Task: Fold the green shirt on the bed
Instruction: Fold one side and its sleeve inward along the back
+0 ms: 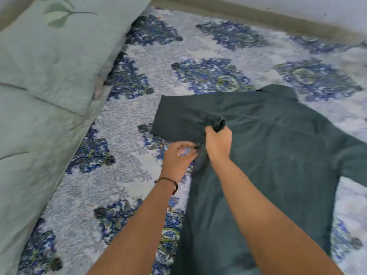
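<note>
The dark green shirt (278, 165) lies spread on the patterned bedspread (198, 56), collar toward the far side and its left sleeve sticking out to the left. My right hand (218, 141) grips a bunched fold of cloth where that sleeve meets the body. Just left of it, my left hand (179, 155), with a dark cord on the wrist, pinches the shirt's left edge near the armpit. The other sleeve runs off toward the right edge of the view.
Pale green pillows (49, 56) are stacked along the left side of the bed. A wall and a grey ledge (258, 14) border the bed's far side. Blue-and-white bedspread shows to the left of the shirt and beyond it.
</note>
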